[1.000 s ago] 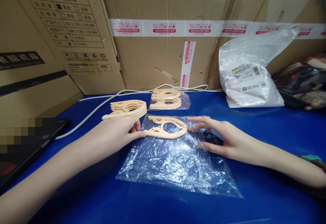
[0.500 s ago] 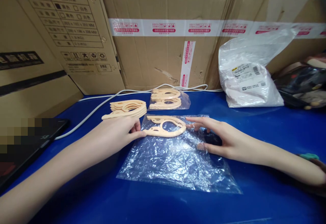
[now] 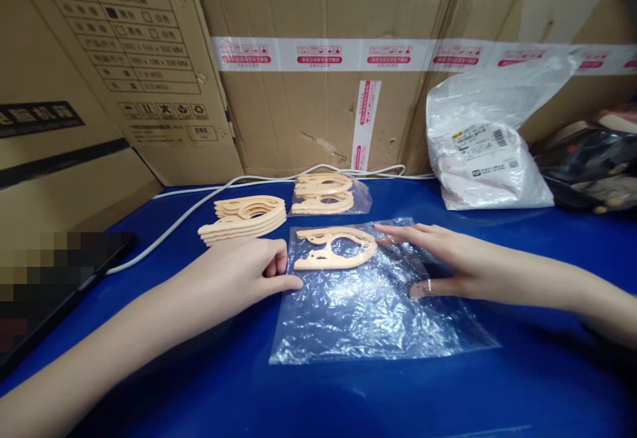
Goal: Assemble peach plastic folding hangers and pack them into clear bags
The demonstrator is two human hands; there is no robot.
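A cream folding clothes hanger (image 3: 365, 255) lies flat within a clear plastic bag (image 3: 343, 332), near the bag's far side. My left hand (image 3: 249, 269) is at the bag's left edge, its fingers curled and its thumb pressed on the film; the fingertips are partly hidden. On the opposite side, my right hand (image 3: 448, 262) touches the bag with thumb and index finger spread apart, the index tip close to the hanger's rounded end. Just beyond my left hand sits a stack of similar hangers (image 3: 249, 216). Farther back, a bagged set of hangers (image 3: 326, 192) rests on the blue table.
Cardboard boxes (image 3: 308, 0) wall off the back and left. A white cable (image 3: 184, 219) runs along the table behind the hangers. At far left lies a dark phone-like device (image 3: 94, 279). A white plastic parcel (image 3: 488, 152) stands at back right, beside dark wrapped items (image 3: 592, 159).
The bag and the hanger have shifted right along with my right hand. My left hand has let go of the hanger's tip and moved slightly right onto the bag's edge.
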